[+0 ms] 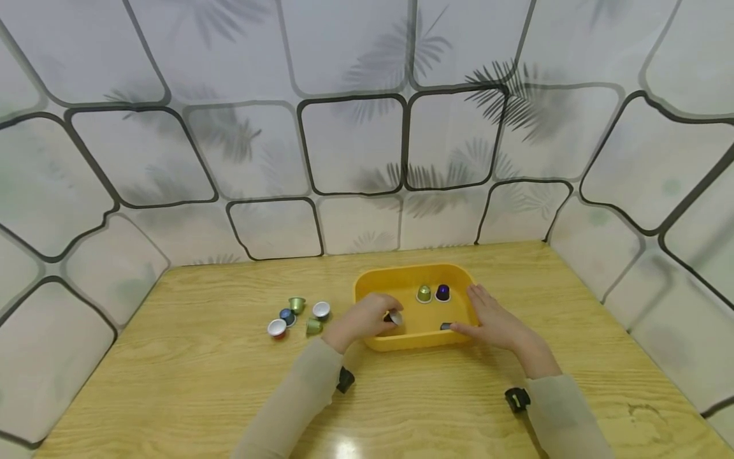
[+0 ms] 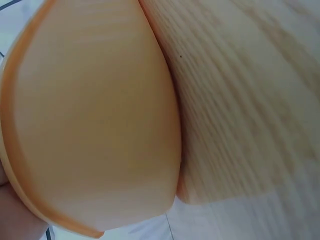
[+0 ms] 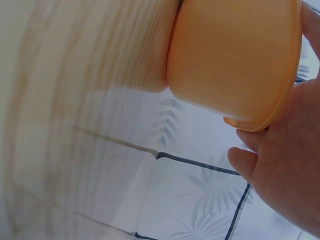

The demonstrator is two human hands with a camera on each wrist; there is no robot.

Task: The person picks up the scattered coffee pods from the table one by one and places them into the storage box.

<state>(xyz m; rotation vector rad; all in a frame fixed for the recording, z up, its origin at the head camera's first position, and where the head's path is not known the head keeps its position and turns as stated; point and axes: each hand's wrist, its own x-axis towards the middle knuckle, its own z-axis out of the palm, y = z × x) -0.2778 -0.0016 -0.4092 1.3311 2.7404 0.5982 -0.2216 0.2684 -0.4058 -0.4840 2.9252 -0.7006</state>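
My left hand (image 1: 368, 317) reaches over the near left rim of a yellow tray (image 1: 395, 341). Between its thumb and fingers it pinches a coffee capsule (image 1: 395, 317) with a pale lid, partly covered by the fingers. At the tray's right end, my right hand (image 1: 497, 324) rests on the rim, fingers extended along the side and thumb over the front corner. Beside that thumb lies a dark capsule (image 1: 445, 326), partly hidden. Toward the back of the tray, a yellow-green capsule (image 1: 424, 293) and a purple capsule (image 1: 443, 292) stand side by side. Both wrist views show the tray's outer wall (image 2: 100, 115).
Left of the tray, several loose capsules lie on the wooden table (image 1: 212, 363): a green capsule (image 1: 296, 304), a blue capsule (image 1: 287, 316) and a red capsule (image 1: 278, 329) with a white lid among them. A patterned curtain (image 1: 355, 146) hangs behind the table.
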